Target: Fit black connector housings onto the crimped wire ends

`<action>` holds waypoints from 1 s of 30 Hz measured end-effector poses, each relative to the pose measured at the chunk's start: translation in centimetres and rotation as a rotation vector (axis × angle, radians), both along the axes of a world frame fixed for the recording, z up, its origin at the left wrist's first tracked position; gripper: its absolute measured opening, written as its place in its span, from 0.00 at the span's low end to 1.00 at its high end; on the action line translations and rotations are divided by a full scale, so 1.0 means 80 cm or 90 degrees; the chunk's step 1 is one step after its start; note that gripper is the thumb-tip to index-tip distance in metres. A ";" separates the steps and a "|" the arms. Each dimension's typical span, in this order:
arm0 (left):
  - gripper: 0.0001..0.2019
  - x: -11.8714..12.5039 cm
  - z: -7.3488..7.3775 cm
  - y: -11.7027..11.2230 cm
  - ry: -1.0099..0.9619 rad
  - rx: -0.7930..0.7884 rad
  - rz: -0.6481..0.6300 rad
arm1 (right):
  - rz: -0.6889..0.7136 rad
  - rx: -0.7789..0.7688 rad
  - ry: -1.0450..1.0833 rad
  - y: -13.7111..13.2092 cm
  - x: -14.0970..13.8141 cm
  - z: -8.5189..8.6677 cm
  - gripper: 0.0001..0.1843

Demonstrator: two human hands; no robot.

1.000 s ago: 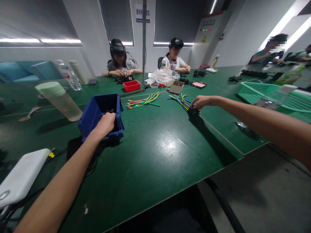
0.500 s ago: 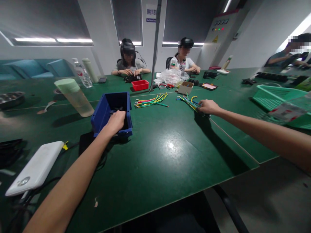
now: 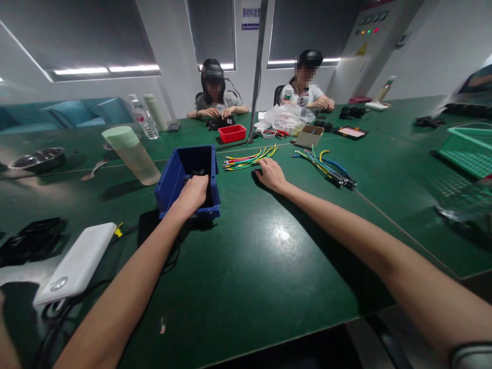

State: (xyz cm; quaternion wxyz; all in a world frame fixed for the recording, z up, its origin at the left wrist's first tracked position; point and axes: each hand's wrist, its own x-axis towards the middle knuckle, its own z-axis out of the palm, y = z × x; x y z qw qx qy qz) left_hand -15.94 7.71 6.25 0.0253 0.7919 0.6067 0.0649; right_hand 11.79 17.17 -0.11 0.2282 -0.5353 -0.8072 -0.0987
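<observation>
My left hand (image 3: 194, 192) is closed over the front rim of a blue bin (image 3: 171, 177), with the fingertips curled down inside it. Dark parts lie in the bin, mostly hidden. My right hand (image 3: 271, 174) lies open on the green table, fingers stretched flat. Its fingertips are just short of a bundle of yellow, green and red wires (image 3: 249, 156). A second bundle of blue, green and yellow wires (image 3: 326, 165) with black ends lies further right, apart from both hands.
A pale green cup (image 3: 132, 154) stands left of the bin. A white power bank (image 3: 77, 264) with cables lies near left. A red bin (image 3: 231, 133), cardboard box (image 3: 309, 136), pole (image 3: 257, 72) and green basket (image 3: 467, 151) stand beyond. Two people sit across the table.
My right hand has left the blue and green wire bundle and moved left to the yellow one. My left hand has stayed on the blue bin. The view has shifted.
</observation>
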 end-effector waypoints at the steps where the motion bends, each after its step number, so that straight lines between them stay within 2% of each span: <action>1: 0.15 0.001 0.000 0.000 0.005 0.005 0.010 | 0.006 -0.005 -0.002 0.013 -0.014 0.001 0.18; 5: 0.14 0.001 0.001 0.004 0.021 0.022 0.042 | 0.002 -0.040 -0.019 0.051 -0.052 0.001 0.15; 8: 0.14 -0.005 0.006 0.011 0.034 0.037 0.066 | 0.010 -0.058 -0.016 0.063 -0.059 -0.004 0.14; 10: 0.13 -0.012 0.015 0.015 0.037 0.061 0.097 | 0.018 -0.069 -0.015 0.066 -0.057 -0.006 0.14; 13: 0.14 -0.015 0.038 0.013 -0.007 0.134 0.149 | 0.023 -0.078 -0.013 0.065 -0.053 -0.007 0.14; 16: 0.13 0.007 0.060 -0.006 -0.113 0.259 0.158 | 0.029 -0.053 -0.008 0.061 -0.054 -0.006 0.15; 18: 0.12 0.038 0.062 -0.026 -0.198 0.348 0.103 | 0.033 -0.038 -0.003 0.057 -0.055 -0.003 0.17; 19: 0.11 0.057 0.057 -0.037 -0.233 0.374 0.046 | 0.037 -0.039 -0.002 0.055 -0.056 -0.002 0.17; 21: 0.10 0.094 0.034 -0.058 -0.282 0.375 -0.099 | 0.045 -0.050 -0.003 0.050 -0.057 0.000 0.16; 23: 0.10 0.124 -0.001 -0.076 -0.294 0.301 -0.229 | 0.055 -0.059 -0.006 0.045 -0.058 0.002 0.15; 24: 0.10 0.134 -0.019 -0.083 -0.299 0.259 -0.260 | 0.063 -0.059 -0.008 0.043 -0.058 0.003 0.15; 27: 0.11 0.147 -0.061 -0.095 -0.297 0.160 -0.271 | 0.099 -0.056 -0.016 0.039 -0.059 0.007 0.18; 30: 0.10 0.144 -0.076 -0.097 -0.291 0.119 -0.247 | 0.143 -0.079 -0.034 0.035 -0.059 0.009 0.20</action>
